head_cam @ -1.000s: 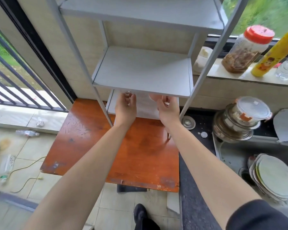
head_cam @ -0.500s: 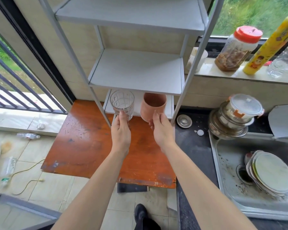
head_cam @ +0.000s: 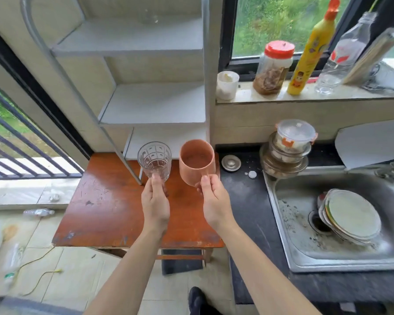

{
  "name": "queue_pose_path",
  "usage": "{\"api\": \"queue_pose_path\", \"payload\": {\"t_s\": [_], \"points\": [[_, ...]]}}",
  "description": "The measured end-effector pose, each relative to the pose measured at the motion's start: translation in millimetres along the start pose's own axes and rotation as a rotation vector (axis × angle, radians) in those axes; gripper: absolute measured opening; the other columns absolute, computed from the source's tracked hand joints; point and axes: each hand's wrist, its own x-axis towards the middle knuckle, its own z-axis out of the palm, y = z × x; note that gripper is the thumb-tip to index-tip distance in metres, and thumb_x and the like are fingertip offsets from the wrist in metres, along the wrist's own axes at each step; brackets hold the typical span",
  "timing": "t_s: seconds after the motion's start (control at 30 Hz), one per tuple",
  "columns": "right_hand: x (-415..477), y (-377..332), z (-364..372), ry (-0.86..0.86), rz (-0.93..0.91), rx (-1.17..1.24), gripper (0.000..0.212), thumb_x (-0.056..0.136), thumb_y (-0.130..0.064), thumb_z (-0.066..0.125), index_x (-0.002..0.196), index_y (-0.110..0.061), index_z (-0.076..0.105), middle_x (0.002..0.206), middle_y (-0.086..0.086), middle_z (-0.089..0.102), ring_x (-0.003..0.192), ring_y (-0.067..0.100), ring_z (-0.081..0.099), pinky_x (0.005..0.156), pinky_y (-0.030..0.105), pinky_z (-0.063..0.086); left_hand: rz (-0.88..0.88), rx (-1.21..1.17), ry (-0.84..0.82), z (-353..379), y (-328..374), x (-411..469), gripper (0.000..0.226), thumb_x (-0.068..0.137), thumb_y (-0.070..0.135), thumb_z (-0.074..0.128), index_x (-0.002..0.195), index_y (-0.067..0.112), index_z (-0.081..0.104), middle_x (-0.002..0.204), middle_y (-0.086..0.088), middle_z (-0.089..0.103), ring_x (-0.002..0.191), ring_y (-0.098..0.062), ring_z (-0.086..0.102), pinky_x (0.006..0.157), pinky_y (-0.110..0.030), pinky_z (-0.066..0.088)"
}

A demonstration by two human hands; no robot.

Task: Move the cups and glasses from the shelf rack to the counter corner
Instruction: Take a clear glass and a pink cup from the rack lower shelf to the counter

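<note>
Centrally, my left hand (head_cam: 155, 206) grips an empty clear patterned glass tumbler (head_cam: 155, 160); my right hand (head_cam: 215, 202) grips an empty terracotta ceramic cup (head_cam: 196, 163).

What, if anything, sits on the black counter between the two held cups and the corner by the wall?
The left hand holds the clear glass, the right hand the orange cup, both above the wooden table. On the counter, a metal sink strainer and a small white cap occupy the corner.

A home kitchen: a steel sink (head_cam: 282, 223) with stacked plates (head_cam: 353, 217) at 3 o'clock, condiment jars (head_cam: 273, 67) on the windowsill at 1.
</note>
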Motion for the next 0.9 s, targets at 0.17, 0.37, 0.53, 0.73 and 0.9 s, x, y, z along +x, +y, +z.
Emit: {"api": "queue_pose_path", "payload": {"t_s": [0.17, 0.37, 0.53, 0.73, 0.9], "points": [[-52.8, 3.9, -65.2, 0.148, -0.057, 0.069, 0.032, 0.108, -0.034, 0.038, 0.088, -0.019, 0.057, 0.081, -0.004, 0.060, 0.076, 0.006, 0.055, 0.072, 0.024, 0.047, 0.080, 0.037, -0.117, 36.4, 12.1, -61.5, 0.042, 0.104, 0.041, 0.034, 0.071, 0.017, 0.046, 0.070, 0.003, 0.047, 0.064, -0.005, 0.044, 0.068, -0.033, 0.040], [-147.8, 19.2, -196.6, 0.397, -0.072, 0.111, 0.025, 0.108, -0.028, 0.041, 0.095, -0.019, 0.061, 0.091, 0.001, 0.067, 0.087, 0.017, 0.061, 0.084, 0.039, 0.049, 0.159, 0.045, -0.350, 120.1, 27.3, -189.3, 0.041, 0.107, 0.030, 0.033, 0.073, 0.012, 0.045, 0.069, -0.003, 0.042, 0.060, -0.006, 0.039, 0.065, -0.029, 0.038], [-253.1, 33.7, -326.9, 0.659, -0.101, 0.145, 0.022, 0.107, -0.035, 0.042, 0.110, -0.028, 0.063, 0.106, -0.009, 0.068, 0.099, 0.002, 0.063, 0.092, 0.027, 0.049, 0.185, 0.014, -0.631, 205.0, 43.3, -332.5, 0.036, 0.107, 0.025, 0.035, 0.077, 0.011, 0.048, 0.072, -0.007, 0.042, 0.066, -0.011, 0.040, 0.068, -0.034, 0.038], [-383.1, 49.5, -466.7, 1.077, -0.061, 0.073, 0.034, 0.106, -0.041, 0.041, 0.086, -0.021, 0.058, 0.080, -0.008, 0.062, 0.077, 0.004, 0.058, 0.078, 0.025, 0.044, 0.211, -0.056, -0.987, 291.8, 59.5, -501.7, 0.039, 0.107, 0.030, 0.035, 0.074, 0.011, 0.046, 0.070, -0.003, 0.042, 0.061, -0.005, 0.043, 0.066, -0.024, 0.044], [-467.7, 63.3, -557.6, 1.347, -0.018, 0.114, 0.034, 0.107, -0.041, 0.035, 0.089, -0.021, 0.057, 0.080, -0.006, 0.061, 0.074, -0.004, 0.058, 0.072, 0.007, 0.041, 0.237, -0.093, -1.242, 354.4, 61.1, -613.6, 0.048, 0.106, 0.036, 0.037, 0.071, 0.003, 0.044, 0.067, -0.001, 0.043, 0.063, -0.008, 0.042, 0.070, -0.029, 0.044]]}}
